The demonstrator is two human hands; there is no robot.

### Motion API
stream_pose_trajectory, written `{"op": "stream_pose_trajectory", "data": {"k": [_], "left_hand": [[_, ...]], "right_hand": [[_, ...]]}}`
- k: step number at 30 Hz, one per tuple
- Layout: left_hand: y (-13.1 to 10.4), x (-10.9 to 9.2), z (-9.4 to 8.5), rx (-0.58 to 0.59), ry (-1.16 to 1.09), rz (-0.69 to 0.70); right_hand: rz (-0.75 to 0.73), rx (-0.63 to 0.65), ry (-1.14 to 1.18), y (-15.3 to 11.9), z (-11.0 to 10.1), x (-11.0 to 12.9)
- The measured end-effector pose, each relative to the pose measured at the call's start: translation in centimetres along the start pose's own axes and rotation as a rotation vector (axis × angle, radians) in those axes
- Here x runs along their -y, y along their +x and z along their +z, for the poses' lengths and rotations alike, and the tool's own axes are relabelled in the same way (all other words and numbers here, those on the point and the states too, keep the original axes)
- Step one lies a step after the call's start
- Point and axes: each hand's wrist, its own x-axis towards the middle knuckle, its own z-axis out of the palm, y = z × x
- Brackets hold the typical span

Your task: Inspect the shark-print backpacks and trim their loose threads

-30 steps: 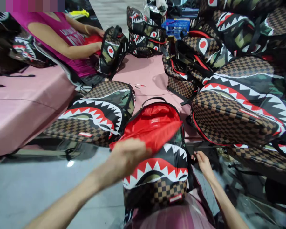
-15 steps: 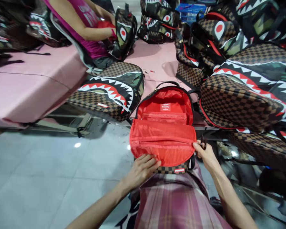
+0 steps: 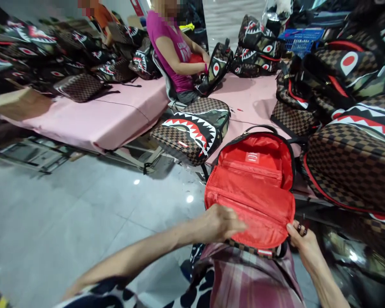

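An unzipped backpack [image 3: 253, 184] rests at the table's edge and over my lap, its red lining showing and its front panel folded down toward me. My left hand [image 3: 223, 222] is over the lower left of the red panel, fingers curled and blurred; whether they pinch anything is unclear. At the panel's right edge, my right hand [image 3: 301, 237] pinches the red fabric between thumb and finger. A small dark tool [image 3: 302, 230] sits in the fingers of that same hand.
A backpack with shark teeth [image 3: 192, 128] lies left of the open one. More bags [image 3: 356, 162] pile up at right. Across the pink table [image 3: 131, 107], a seated person in a magenta shirt [image 3: 176, 55] handles another bag. A blue basket [image 3: 300, 40] stands behind.
The view has swung left, so things appear farther right. My left hand has lifted from the panel's lower edge and its fingers have curled. My right hand still grips the panel edge.
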Motion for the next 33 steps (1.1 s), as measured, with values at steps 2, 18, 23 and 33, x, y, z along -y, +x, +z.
{"op": "stream_pose_trajectory", "data": {"k": [2, 18, 23, 33], "left_hand": [[4.5, 2.7, -1.6, -0.023, -0.038, -0.033], [8.5, 3.9, 3.5, 0.397, 0.166, -0.544], [6.6, 5.4, 3.9, 0.313, 0.159, -0.639], [5.2, 9.8, 5.8, 0.176, 0.243, -0.921]], "right_hand": [[-0.010, -0.038, -0.080, -0.1, 0.7, -0.8], [-0.705, 0.138, -1.271, 9.2, 5.9, 11.9], [-0.596, 0.280, -1.567, 13.5, 11.7, 10.9], [-0.374, 0.236, -1.610, 15.4, 6.6, 8.5]]}}
